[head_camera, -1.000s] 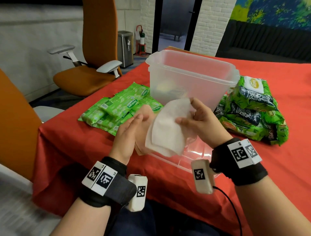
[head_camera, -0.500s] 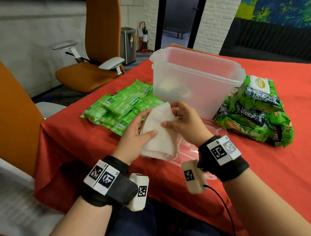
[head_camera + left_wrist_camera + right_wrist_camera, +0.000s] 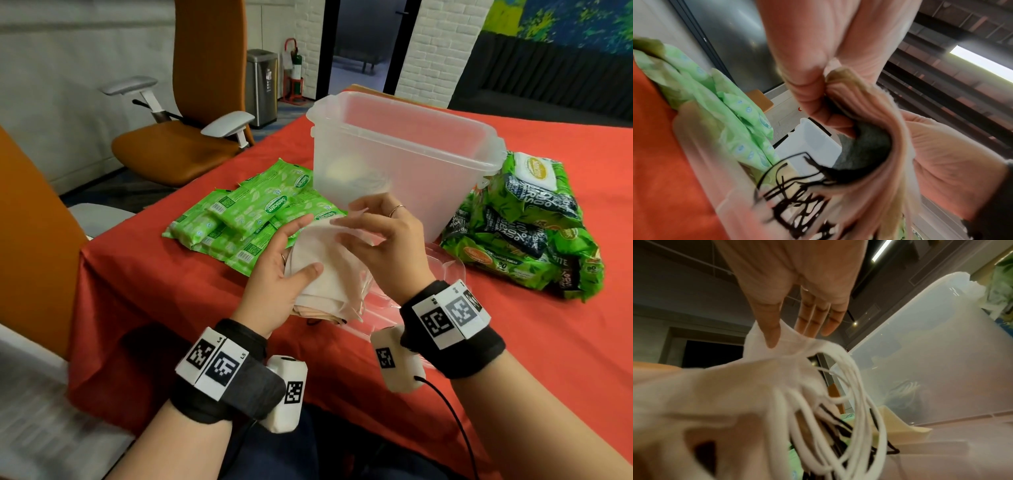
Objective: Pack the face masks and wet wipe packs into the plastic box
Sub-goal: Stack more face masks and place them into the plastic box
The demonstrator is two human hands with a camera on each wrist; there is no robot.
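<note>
Green wipe packs [image 3: 250, 219] beside translucent plastic box [image 3: 404, 164], lid [image 3: 445, 270] below.

Pretty standard office space. The table has a red cloth [image 3: 171, 291] over it, and two orange office chairs sit on the left, the far chair [image 3: 191, 113] with grey armrests and the near chair [image 3: 30, 240] right at the table edge. Behind them there's a plain pale wall [image 3: 68, 51], a steel trash bin [image 3: 262, 85] and what looks like a fire extinguisher [image 3: 294, 75] on a red stand. White brick pillars [image 3: 438, 41] frame a dark doorway [image 3: 363, 37]. A dark couch [image 3: 548, 92] sits under a blue-green mural [image 3: 565, 24].
</note>
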